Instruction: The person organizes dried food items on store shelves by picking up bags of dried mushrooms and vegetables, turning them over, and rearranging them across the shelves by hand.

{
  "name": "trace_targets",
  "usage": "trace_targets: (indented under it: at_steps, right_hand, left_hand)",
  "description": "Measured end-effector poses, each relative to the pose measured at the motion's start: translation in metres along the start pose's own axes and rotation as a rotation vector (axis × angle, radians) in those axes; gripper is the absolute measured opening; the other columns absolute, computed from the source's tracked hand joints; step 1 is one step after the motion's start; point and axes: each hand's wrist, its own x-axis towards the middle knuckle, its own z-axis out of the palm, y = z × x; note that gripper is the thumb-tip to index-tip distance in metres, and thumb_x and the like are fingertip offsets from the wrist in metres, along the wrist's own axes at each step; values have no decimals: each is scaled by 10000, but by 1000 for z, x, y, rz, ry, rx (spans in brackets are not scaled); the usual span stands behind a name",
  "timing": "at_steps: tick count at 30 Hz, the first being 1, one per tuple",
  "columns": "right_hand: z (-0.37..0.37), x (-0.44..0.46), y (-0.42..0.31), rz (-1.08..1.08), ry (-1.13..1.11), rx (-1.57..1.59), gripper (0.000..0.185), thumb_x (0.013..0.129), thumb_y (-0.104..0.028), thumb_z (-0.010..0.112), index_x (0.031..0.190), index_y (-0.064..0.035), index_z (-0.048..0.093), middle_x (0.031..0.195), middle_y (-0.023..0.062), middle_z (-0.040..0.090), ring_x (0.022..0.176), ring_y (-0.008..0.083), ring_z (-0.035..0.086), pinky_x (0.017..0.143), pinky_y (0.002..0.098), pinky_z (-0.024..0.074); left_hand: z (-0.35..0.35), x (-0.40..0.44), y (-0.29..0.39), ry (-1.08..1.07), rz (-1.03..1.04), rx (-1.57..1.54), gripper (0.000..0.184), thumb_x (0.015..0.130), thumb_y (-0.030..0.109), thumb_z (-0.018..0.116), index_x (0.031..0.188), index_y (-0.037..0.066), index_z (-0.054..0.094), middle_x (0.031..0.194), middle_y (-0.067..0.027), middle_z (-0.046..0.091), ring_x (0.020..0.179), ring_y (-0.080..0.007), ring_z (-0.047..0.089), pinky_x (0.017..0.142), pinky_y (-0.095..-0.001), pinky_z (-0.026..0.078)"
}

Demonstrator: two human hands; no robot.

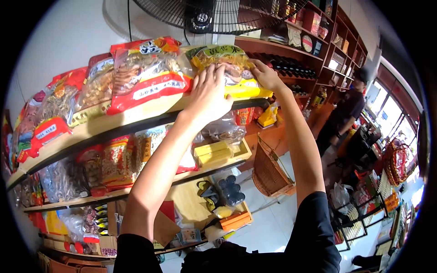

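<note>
At left, 1 red bag (150,82) rests on the upper shelf (150,107). Then the left hand (210,94), fingers stretched open, lies upon the yellow bag (234,76) on this shelf. It seems light, soft, slippery, best held by 2 side edges. The right hand (266,75) touches its right edge; grip, I cannot tell.

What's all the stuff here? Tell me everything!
Display shelves: several, pale wood, left and centre
Yellow dried-food bag: one, yellow, top shelf's right end
Red-trimmed dried-food bags: several, red and clear, top shelf
Fan: one, black, top centre
Wall cabinet: one, reddish-brown, upper right
Wicker basket: one, brown, beyond the shelves
Person: one, dark clothes, right
Small goods: uncountable, mixed colours, all around
Left grip: one, bare, on yellow bag's left side
Right grip: one, bare, on yellow bag's right side
Sleeves: two, black, bottom
</note>
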Motion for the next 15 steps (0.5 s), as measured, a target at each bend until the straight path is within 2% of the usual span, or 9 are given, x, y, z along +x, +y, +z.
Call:
trace_targets:
  at_steps: [1, 2, 6, 7, 8, 12, 13, 15]
  right_hand:
    - [-1, 7, -4, 34, -52, -15, 472, 921, -452, 411, 1337, -236, 468, 1228, 109, 606, 1207, 326, 497, 1043, 567, 204]
    - [-2, 10, -4, -11, 5, -110, 489, 916, -469, 420, 1327, -210, 482, 1211, 135, 608, 1186, 347, 505, 1033, 535, 264]
    - [14, 19, -1, -133, 138, -2, 497, 902, -448, 443, 1282, -139, 528, 1182, 202, 598, 1123, 388, 533, 964, 481, 396]
    - [11, 9, -11, -87, 157, 27, 485, 900, -427, 447, 1256, -111, 545, 1177, 223, 593, 1106, 393, 543, 958, 475, 407]
    - [26, 15, 2, -151, 248, -16, 467, 903, -411, 442, 1235, -105, 557, 1137, 240, 606, 1100, 391, 549, 957, 471, 408]
    - [25, 9, -1, -141, 294, -79, 465, 883, -400, 443, 1186, -71, 572, 1086, 250, 624, 1060, 380, 580, 928, 481, 429]
    - [27, 7, -1, -127, 282, -68, 465, 883, -400, 443, 1186, -71, 572, 1086, 250, 624, 1060, 380, 580, 928, 481, 429]
    - [27, 9, -1, -148, 307, 2, 457, 880, -384, 435, 1178, -66, 573, 1052, 246, 637, 1016, 381, 604, 905, 480, 451]
  left_hand:
    - [6, 4, -5, -11, -27, 23, 779, 799, 221, 659, 1413, -15, 241, 1439, -246, 302, 1344, -380, 300, 1115, -440, 260]
    - [9, 9, -8, -39, -61, 26, 825, 789, 272, 687, 1415, -18, 235, 1442, -246, 301, 1330, -388, 324, 1112, -438, 267]
    - [9, 18, 2, -106, -133, 132, 903, 730, 296, 759, 1402, -20, 245, 1432, -243, 317, 1304, -402, 362, 1093, -436, 307]
    - [11, 19, 3, -68, -79, 214, 902, 719, 275, 771, 1397, -19, 254, 1416, -243, 340, 1279, -402, 394, 1076, -442, 335]
    - [11, 19, 5, -105, -86, 252, 898, 721, 280, 769, 1395, -25, 260, 1378, -239, 399, 1241, -393, 443, 1065, -425, 358]
    - [16, 25, 5, -113, -101, 195, 804, 701, 245, 776, 1339, -15, 361, 1270, -231, 473, 1172, -352, 500, 989, -403, 415]
    - [17, 23, 1, -1, 45, 211, 796, 686, 224, 784, 1328, -14, 378, 1270, -231, 479, 1177, -349, 497, 976, -411, 426]
    - [19, 28, -1, -45, -76, 211, 866, 676, 262, 799, 1361, -10, 344, 1315, -239, 464, 1217, -353, 475, 983, -404, 420]
